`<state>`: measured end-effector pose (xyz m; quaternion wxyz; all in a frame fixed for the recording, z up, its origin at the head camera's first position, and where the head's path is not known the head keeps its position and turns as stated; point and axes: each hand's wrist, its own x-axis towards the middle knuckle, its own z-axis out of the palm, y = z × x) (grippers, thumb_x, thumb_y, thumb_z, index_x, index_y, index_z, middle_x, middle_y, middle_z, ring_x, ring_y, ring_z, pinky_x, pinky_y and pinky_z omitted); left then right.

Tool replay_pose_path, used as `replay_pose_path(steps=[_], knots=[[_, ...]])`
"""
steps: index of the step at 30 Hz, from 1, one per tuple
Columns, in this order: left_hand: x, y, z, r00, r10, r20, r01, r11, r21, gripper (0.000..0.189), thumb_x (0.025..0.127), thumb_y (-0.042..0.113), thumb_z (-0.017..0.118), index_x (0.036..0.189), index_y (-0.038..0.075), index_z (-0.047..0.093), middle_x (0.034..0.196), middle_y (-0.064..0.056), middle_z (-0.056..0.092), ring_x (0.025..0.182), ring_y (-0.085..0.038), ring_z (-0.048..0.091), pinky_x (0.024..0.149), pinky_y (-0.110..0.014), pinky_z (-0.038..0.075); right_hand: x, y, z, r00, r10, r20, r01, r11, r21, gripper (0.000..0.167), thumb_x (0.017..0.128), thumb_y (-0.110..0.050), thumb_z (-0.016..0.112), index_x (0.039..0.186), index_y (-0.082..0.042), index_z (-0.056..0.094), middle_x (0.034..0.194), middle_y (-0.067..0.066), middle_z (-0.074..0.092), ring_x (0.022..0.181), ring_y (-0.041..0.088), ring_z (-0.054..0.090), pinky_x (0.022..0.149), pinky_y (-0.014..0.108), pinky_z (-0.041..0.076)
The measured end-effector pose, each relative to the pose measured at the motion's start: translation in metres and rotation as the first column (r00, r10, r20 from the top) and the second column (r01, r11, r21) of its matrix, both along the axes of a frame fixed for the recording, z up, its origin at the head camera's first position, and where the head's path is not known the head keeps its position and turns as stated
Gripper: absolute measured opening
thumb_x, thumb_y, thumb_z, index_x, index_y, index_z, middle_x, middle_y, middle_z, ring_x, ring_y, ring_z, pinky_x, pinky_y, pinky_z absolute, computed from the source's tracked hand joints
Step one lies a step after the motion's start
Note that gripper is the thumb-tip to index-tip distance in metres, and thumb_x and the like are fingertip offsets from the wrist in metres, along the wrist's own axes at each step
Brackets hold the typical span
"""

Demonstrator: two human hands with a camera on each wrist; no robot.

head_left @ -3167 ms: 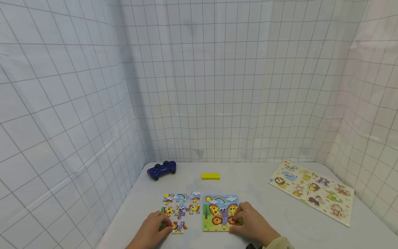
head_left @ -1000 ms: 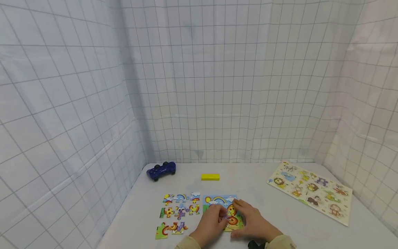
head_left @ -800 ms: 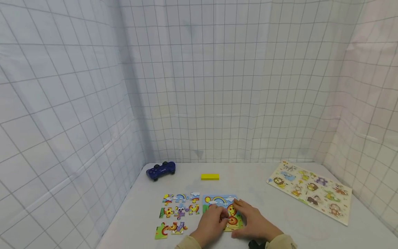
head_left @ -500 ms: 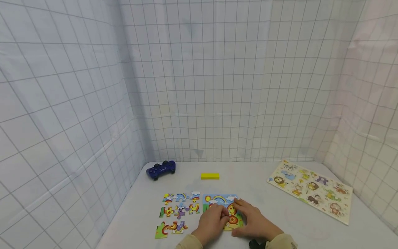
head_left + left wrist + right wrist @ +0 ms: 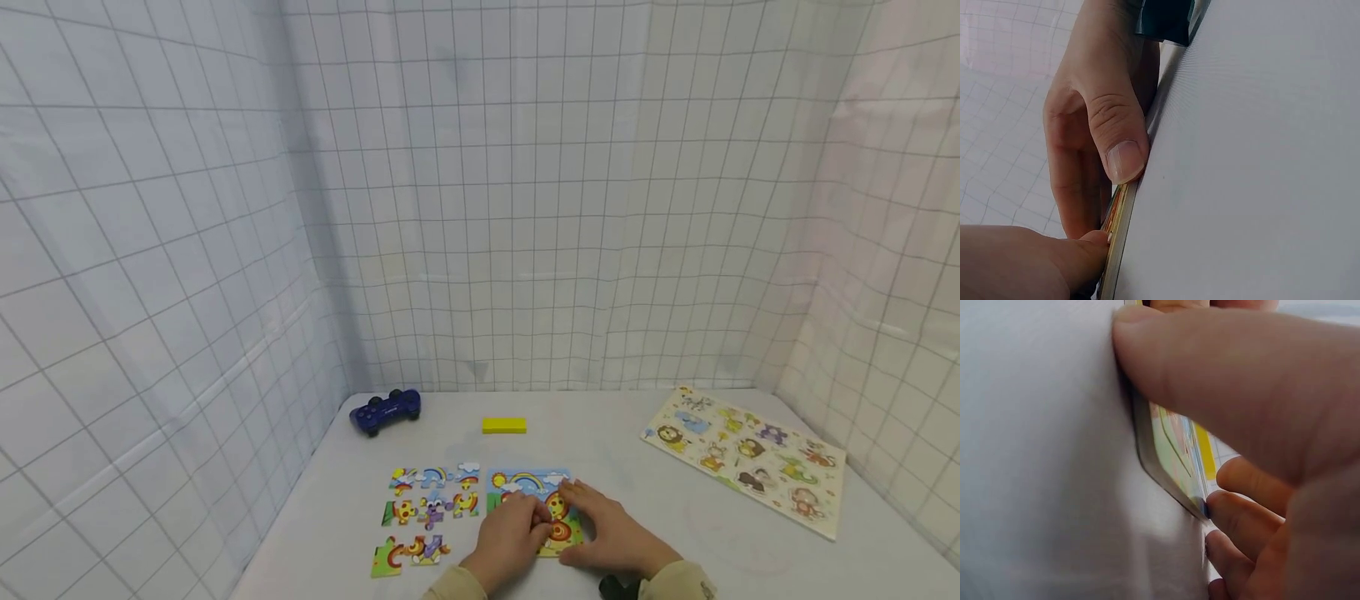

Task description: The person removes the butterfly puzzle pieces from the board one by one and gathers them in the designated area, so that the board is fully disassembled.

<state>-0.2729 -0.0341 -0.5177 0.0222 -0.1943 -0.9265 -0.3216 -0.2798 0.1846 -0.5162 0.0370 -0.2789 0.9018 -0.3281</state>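
Hands (image 5: 558, 533) over puzzle board (image 5: 528, 483); piece hidden

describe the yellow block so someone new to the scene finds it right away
On the white table, look toward the back wall, midway across. The yellow block lies flat there, right of the blue game controller and beyond the butterfly puzzle board. It is the only plain, single-colour bar.

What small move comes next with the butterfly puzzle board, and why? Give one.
Probably lift the left hand off and reach left for a loose piece. Both it and the right hand rest on the butterfly puzzle board, seemingly pressing a piece in, while eight or so loose pieces lie on the table.
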Motion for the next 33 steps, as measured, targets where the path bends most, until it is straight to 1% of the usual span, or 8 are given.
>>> replay_pose_path(steps=[7, 15, 16, 19, 22, 25, 29, 33], knots=[[0.001, 0.005, 0.002, 1.0, 0.028, -0.002, -0.028, 0.998, -0.052, 0.01, 0.095, 0.03, 0.074, 0.092, 0.025, 0.065, 0.081, 0.014, 0.047, 0.068, -0.002, 0.042, 0.06, -0.024, 0.036, 0.0, -0.001, 0.001, 1.0, -0.003, 0.01, 0.003, 1.0, -0.004, 0.094, 0.08, -0.048, 0.085, 0.154, -0.004, 0.045, 0.162, 0.015, 0.04, 0.151, 0.046, 0.031, 0.113, 0.071, 0.027], [0.002, 0.005, 0.0, 0.999, 0.022, -0.047, -0.025, 0.998, -0.064, 0.01, 0.095, 0.031, 0.074, 0.095, 0.024, 0.067, 0.084, 0.015, 0.05, 0.07, 0.002, 0.045, 0.062, -0.023, 0.039, -0.002, 0.001, -0.003, 1.0, -0.01, -0.012, 0.01, 1.0, 0.005, 0.096, 0.08, -0.051, 0.084, 0.154, -0.005, 0.045, 0.162, 0.014, 0.04, 0.15, 0.045, 0.033, 0.114, 0.069, 0.029], [0.001, 0.005, 0.0, 0.999, 0.023, -0.041, -0.026, 0.998, -0.062, 0.01, 0.095, 0.032, 0.074, 0.095, 0.025, 0.067, 0.084, 0.015, 0.05, 0.069, 0.001, 0.045, 0.061, -0.023, 0.039, -0.003, 0.001, -0.004, 1.0, -0.006, -0.014, 0.006, 1.0, 0.004, 0.096, 0.08, -0.051, 0.084, 0.154, -0.005, 0.045, 0.162, 0.014, 0.04, 0.15, 0.045, 0.033, 0.114, 0.069, 0.029], [0.003, 0.004, 0.001, 0.999, 0.025, -0.036, -0.027, 0.998, -0.05, 0.009, 0.096, 0.033, 0.072, 0.097, 0.025, 0.067, 0.085, 0.016, 0.05, 0.069, 0.002, 0.045, 0.061, -0.023, 0.04, -0.003, 0.001, -0.005, 1.0, -0.005, 0.0, 0.005, 1.0, 0.001, 0.096, 0.08, -0.052, 0.084, 0.154, -0.006, 0.045, 0.163, 0.014, 0.039, 0.151, 0.045, 0.032, 0.114, 0.069, 0.028], [0.007, -0.003, 0.002, 0.998, 0.03, -0.052, -0.033, 0.998, -0.051, 0.009, 0.097, 0.034, 0.07, 0.099, 0.027, 0.067, 0.087, 0.016, 0.05, 0.069, 0.003, 0.046, 0.06, -0.023, 0.04, -0.002, 0.001, -0.007, 1.0, -0.012, 0.027, 0.012, 1.0, 0.005, 0.097, 0.079, -0.054, 0.083, 0.155, -0.007, 0.044, 0.163, 0.013, 0.039, 0.151, 0.045, 0.03, 0.114, 0.07, 0.026], [0.012, -0.019, 0.007, 0.996, 0.042, -0.084, -0.047, 0.997, -0.054, 0.009, 0.098, 0.036, 0.069, 0.101, 0.028, 0.068, 0.088, 0.017, 0.052, 0.069, 0.005, 0.047, 0.059, -0.023, 0.041, -0.001, 0.0, -0.007, 0.998, -0.018, 0.052, 0.018, 1.0, 0.013, 0.098, 0.08, -0.056, 0.083, 0.156, -0.008, 0.043, 0.164, 0.012, 0.038, 0.152, 0.045, 0.029, 0.114, 0.072, 0.025], [0.02, -0.056, 0.016, 0.991, 0.074, -0.114, -0.08, 0.996, -0.046, 0.008, 0.099, 0.037, 0.067, 0.101, 0.029, 0.068, 0.092, 0.017, 0.055, 0.072, 0.004, 0.049, 0.059, -0.023, 0.041, 0.0, -0.002, -0.006, 0.999, -0.017, 0.042, 0.016, 0.999, 0.03, 0.099, 0.079, -0.056, 0.083, 0.156, -0.008, 0.043, 0.164, 0.013, 0.037, 0.152, 0.045, 0.029, 0.114, 0.072, 0.025], [0.027, -0.096, 0.018, 0.976, 0.149, -0.157, -0.16, 0.985, -0.061, 0.006, 0.099, 0.036, 0.068, 0.102, 0.031, 0.068, 0.094, 0.017, 0.057, 0.072, 0.004, 0.049, 0.059, -0.023, 0.04, -0.001, 0.0, -0.004, 0.999, -0.026, 0.023, 0.025, 0.999, 0.035, 0.099, 0.078, -0.054, 0.084, 0.155, -0.007, 0.043, 0.164, 0.013, 0.037, 0.152, 0.045, 0.028, 0.115, 0.071, 0.025]])
